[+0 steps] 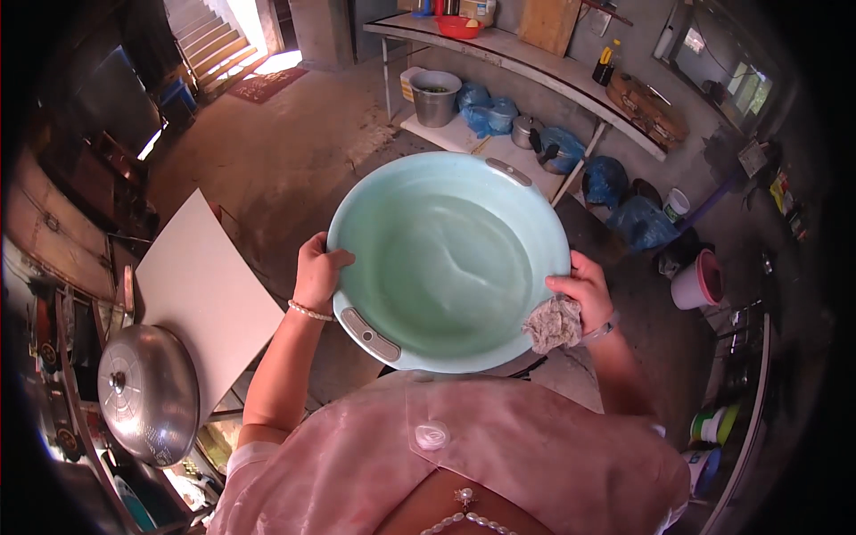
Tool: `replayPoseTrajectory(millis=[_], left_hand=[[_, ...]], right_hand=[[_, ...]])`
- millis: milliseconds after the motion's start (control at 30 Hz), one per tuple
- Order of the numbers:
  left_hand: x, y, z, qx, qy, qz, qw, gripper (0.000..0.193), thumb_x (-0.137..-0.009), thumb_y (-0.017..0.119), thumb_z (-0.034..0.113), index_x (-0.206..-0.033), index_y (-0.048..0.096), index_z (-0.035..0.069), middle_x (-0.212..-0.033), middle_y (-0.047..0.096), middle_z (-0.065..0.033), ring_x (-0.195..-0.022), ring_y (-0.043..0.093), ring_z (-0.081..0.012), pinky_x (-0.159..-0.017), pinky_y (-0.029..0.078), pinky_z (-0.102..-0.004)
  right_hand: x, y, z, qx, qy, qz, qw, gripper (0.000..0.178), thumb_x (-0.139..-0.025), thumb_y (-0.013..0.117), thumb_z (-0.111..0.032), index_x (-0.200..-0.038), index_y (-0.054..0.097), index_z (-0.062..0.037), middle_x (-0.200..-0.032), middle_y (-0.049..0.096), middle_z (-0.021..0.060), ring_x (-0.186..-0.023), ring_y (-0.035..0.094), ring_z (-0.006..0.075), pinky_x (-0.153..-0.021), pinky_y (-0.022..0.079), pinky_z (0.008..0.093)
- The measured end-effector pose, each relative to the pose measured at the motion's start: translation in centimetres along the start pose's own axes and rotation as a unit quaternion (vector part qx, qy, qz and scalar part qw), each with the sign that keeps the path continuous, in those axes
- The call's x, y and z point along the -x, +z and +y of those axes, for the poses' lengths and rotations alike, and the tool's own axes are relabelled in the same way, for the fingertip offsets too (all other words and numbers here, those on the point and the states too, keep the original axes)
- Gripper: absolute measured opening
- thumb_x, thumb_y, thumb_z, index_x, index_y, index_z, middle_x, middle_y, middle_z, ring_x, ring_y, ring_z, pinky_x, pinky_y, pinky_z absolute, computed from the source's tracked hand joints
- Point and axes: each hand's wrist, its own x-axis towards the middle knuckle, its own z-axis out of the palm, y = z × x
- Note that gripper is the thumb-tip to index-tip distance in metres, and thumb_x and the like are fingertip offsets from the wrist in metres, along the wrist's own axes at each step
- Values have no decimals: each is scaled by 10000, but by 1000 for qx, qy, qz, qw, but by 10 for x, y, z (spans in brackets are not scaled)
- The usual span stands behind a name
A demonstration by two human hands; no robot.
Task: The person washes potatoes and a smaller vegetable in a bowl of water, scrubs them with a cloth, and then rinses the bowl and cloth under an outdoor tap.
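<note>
A large pale green-blue plastic basin [419,174] is held up in front of my body, with grey handle pads on its rim. Clear water seems to lie in it, with light glinting on the surface. My left hand [317,270] is closed on the left rim, thumb over the edge. On the opposite side my right hand [584,290] grips the rim. A crumpled greyish cloth [554,323] is tucked under the right fingers and hangs against the basin's outer wall. The fingers beneath the rim are hidden on both sides.
At left, a domed metal lid [149,392] lies beside a white board [209,294]. A long counter [526,67] stands ahead, with a grey bucket [434,98] and blue bags [488,111] below. A pink-rimmed bucket [697,281] stands at right; steps [209,45] are far left.
</note>
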Motion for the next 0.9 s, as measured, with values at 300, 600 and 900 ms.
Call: replayPoseTrajectory(millis=[300, 600, 900], left_hand=[[-185, 42, 44, -1, -1, -14, 1000, 235, -606, 501, -32, -836, 522, -77, -713, 558, -99, -591, 539, -168, -547, 448, -264], [-396, 71, 61, 29, -21, -80, 996, 249, -625, 492, -32, -866, 509, -94, -719, 554, -109, -608, 537, -173, -545, 443, -272], [-565, 119, 92, 29, -26, -191, 981, 287, -600, 470, -66, -882, 503, -113, -750, 564, -122, -629, 553, -178, -552, 453, -277]], right_hand=[[-183, 4, -45, -27, 2, 17, 999, 305, -650, 564, 34, -952, 525, 33, -774, 572, 61, -658, 540, 115, -598, 435, 229], [-349, 15, -56, 22, -1, 79, 997, 306, -646, 553, 35, -950, 529, 57, -791, 584, 82, -672, 560, 137, -612, 446, 235], [-471, 11, -70, 112, -26, 223, 968, 346, -607, 570, -15, -942, 541, 65, -788, 595, 77, -646, 551, 124, -590, 440, 226]])
